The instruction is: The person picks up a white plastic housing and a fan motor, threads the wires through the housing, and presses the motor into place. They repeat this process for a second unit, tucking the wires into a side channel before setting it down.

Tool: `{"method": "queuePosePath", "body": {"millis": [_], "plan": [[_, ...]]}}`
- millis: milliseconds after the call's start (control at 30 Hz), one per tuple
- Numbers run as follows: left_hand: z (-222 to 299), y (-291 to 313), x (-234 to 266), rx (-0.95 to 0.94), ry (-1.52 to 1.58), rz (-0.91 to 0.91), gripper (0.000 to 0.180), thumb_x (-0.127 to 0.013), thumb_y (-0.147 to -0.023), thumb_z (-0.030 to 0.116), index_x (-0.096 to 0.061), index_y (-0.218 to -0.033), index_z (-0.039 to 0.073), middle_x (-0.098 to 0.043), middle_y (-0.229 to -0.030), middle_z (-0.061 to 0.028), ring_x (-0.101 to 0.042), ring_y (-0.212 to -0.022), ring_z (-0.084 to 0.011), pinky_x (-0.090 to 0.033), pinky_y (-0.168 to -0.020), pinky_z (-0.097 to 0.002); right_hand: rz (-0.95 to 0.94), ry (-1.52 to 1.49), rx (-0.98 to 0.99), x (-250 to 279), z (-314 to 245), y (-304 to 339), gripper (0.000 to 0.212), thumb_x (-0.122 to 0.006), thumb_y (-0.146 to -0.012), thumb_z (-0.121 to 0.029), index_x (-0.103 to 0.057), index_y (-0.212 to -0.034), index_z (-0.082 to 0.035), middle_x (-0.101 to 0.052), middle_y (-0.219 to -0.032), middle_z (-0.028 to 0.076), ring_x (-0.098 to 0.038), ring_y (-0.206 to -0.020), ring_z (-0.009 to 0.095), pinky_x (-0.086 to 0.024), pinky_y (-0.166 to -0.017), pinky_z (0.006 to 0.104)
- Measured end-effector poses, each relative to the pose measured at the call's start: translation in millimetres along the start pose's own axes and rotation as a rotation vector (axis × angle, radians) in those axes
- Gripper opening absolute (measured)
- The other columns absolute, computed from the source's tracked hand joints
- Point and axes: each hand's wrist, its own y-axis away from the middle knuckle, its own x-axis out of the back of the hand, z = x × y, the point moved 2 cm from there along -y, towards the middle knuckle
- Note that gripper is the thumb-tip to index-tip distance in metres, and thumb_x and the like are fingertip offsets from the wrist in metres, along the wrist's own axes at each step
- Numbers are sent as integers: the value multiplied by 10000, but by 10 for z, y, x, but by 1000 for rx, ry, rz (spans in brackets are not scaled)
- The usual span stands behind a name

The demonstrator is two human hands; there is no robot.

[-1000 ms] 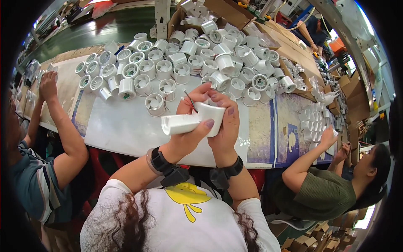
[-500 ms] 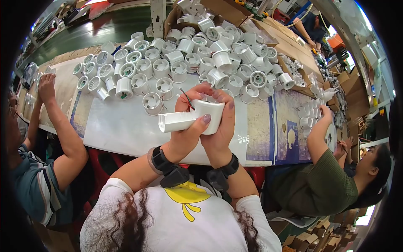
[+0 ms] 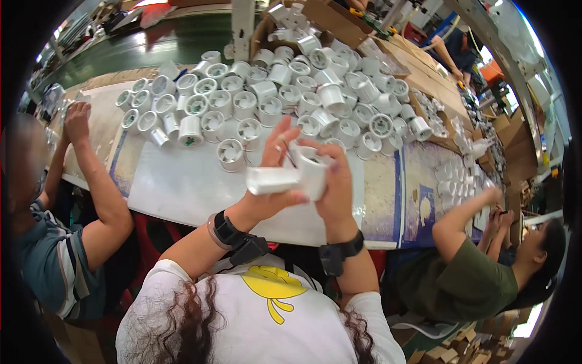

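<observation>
In front of my chest I hold a white plastic fan housing (image 3: 311,177), a short cylinder with a trough-like handle pointing left. My right hand (image 3: 338,193) wraps round the cylinder's right side. My left hand (image 3: 267,203) has its thumb along the underside of the handle and cylinder, its fingers raised behind, close to a dark wire; motion blurs them. Beyond my hands lies a big heap of white cylindrical fan units (image 3: 244,104), many showing blades inside and some with thin wires.
A white sheet (image 3: 176,176) covers the table before me. Cardboard boxes (image 3: 339,24) stand behind the heap. A co-worker's arm (image 3: 100,170) is at the left; another co-worker in a dark green shirt (image 3: 467,279) sits at the right beside white parts (image 3: 451,179).
My hands and the housing have shifted slightly right in the picture. The left fingers have lifted off the housing's top and spread. The right co-worker's hand has moved away from the white parts.
</observation>
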Motion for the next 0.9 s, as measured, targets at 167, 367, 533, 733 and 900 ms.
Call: {"method": "queuePosePath", "body": {"millis": [167, 367, 533, 733, 900], "plan": [[257, 153, 375, 309, 56, -274, 809, -741, -787, 384, -350, -1414, 55, -406, -1432, -150, -408, -1305, -276, -364, -1037, -410, -133, 142, 54, 327, -261, 15, 397, -665, -860, -232, -485, -1158, -40, -534, -1270, 163, -521, -1171, 241, -384, -1031, 356], [428, 154, 306, 394, -628, -618, 642, -689, -858, 265, -400, -1371, 8, -616, -1153, -98, -608, -1037, -219, -507, -817, -367, -288, 422, 143, 150, -352, -28, 517, -699, -835, -362, -487, -1172, -33, -528, -1268, 167, -539, -1149, 250, -413, -999, 368], [410, 210, 813, 517, -317, -204, 483, -609, -921, 174, -445, -1348, 21, -616, -1015, -51, -604, -831, -151, -500, -655, -305, -139, 220, 249, 271, -331, -85, 446, -621, -911, -385, -503, -1136, -19, -559, -1204, 168, -557, -1099, 241, -430, -960, 365], [652, -347, 2561, 533, -662, 766, 404, -513, -965, 302, -552, -1213, -14, -638, -904, -86, -600, -744, -139, -478, -565, -273, 24, 136, 157, 566, -239, -9, 209, -489, -993, -201, -557, -978, -4, -584, -956, 96, -567, -895, 197, -452, -863, 333], [220, -431, 4492, 501, -1481, 885, 351, -490, -911, 266, -579, -1063, -37, -634, -1063, -254, -605, -1032, -384, -483, -832, -469, 87, 103, 109, 571, -130, 46, 212, -458, -1007, -198, -533, -904, -29, -560, -877, 79, -539, -829, 180, -455, -817, 334]]}}
